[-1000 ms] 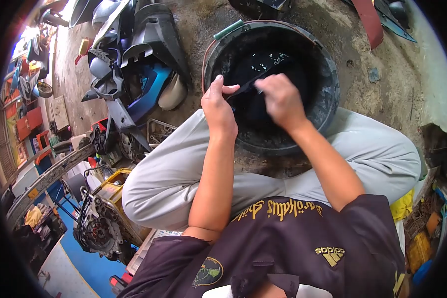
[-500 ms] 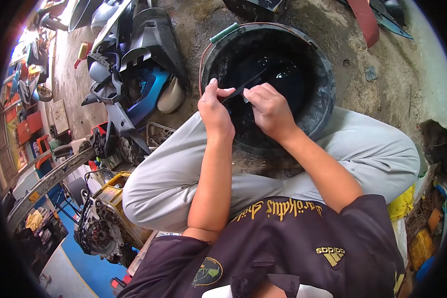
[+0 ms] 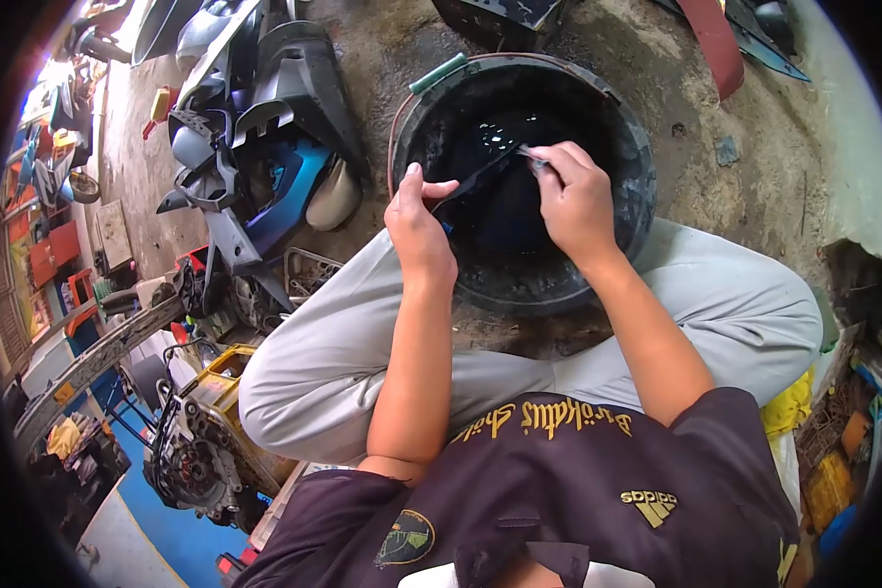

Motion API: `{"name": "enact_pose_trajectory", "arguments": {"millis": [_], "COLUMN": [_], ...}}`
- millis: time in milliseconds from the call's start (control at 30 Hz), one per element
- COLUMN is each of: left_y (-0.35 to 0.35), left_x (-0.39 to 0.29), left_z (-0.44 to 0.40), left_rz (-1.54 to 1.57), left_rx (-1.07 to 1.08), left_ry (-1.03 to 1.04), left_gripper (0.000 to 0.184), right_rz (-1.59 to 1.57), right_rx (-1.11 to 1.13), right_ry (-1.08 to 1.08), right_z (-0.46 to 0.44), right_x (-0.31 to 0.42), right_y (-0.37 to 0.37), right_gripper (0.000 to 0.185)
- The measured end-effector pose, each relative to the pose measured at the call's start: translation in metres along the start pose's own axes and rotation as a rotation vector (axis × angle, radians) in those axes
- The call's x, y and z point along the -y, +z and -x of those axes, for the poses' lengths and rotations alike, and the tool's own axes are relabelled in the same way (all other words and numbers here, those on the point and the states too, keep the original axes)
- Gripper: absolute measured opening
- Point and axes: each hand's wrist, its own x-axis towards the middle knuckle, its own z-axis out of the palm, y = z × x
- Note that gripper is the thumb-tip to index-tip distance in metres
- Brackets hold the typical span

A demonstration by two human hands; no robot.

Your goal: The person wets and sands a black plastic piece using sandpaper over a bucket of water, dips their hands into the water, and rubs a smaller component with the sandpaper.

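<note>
A large black bucket with dark liquid in it stands between my bent legs. Over its left side my left hand grips the near end of a thin, dark, elongated piece, thumb and index finger showing apart at its edge. The piece slants up and to the right over the liquid. My right hand is closed on a small pale, greyish thing, which touches or nearly touches the far end of the dark piece. What the pale thing is cannot be made out.
Dark and blue motorcycle body panels lie on the concrete floor at the upper left. An engine part and a yellow crate are at the lower left. A red strip is at the upper right, and a yellow cloth by my right knee.
My right hand has moved along the dark piece, first toward my left hand, then away to its far end. The bucket appears slightly lower in view.
</note>
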Motion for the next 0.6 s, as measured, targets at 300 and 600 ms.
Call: {"name": "enact_pose_trajectory", "arguments": {"millis": [300, 600], "left_y": [-0.002, -0.003], "left_x": [0.0, 0.004], "left_z": [0.003, 0.002], "left_rz": [-0.005, -0.005], "left_rx": [-0.002, -0.002], "left_ry": [0.014, 0.018], "left_gripper": [0.049, 0.049], "right_rz": [0.086, -0.014], "right_rx": [0.145, 0.111], "right_ry": [-0.318, -0.374], "right_z": [0.005, 0.015], "right_x": [-0.009, 0.008], "right_y": [0.025, 0.031], "right_gripper": [0.024, 0.023]}}
